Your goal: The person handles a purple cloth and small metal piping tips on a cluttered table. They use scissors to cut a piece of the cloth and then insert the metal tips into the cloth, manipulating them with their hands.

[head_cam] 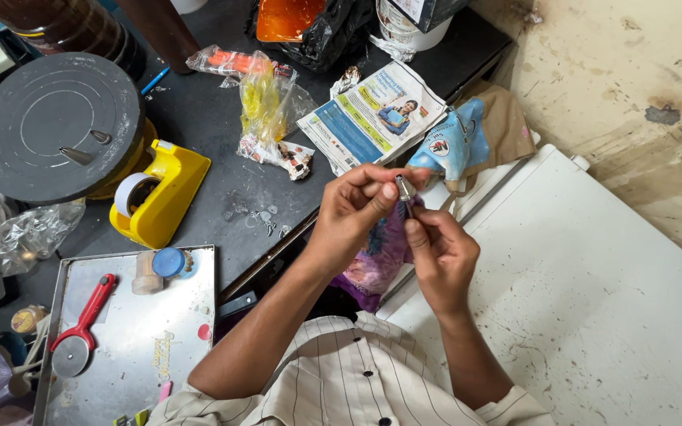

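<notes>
Your left hand (354,207) and right hand (440,251) pinched a small metal piece (404,189) | dark cluttered worktable (207,118) | white cabinet top (586,292) | stained wall (633,71).

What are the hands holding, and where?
A small metal piece, pinched at its top by the left hand and from below by the right hand.

We are looking at a small workshop or repair stall. Before us is a dark, scuffed workbench (222,134) crowded with trade gear: a yellow tape dispenser (159,193), a round turntable (57,126) with metal pins, a rotary cutter (80,331) on a metal tray (191,347), plastic packets (266,102) and leaflets (372,114). Beside it we see a stained white cabinet (593,292) and a rough, blotched floor (633,71).
</notes>
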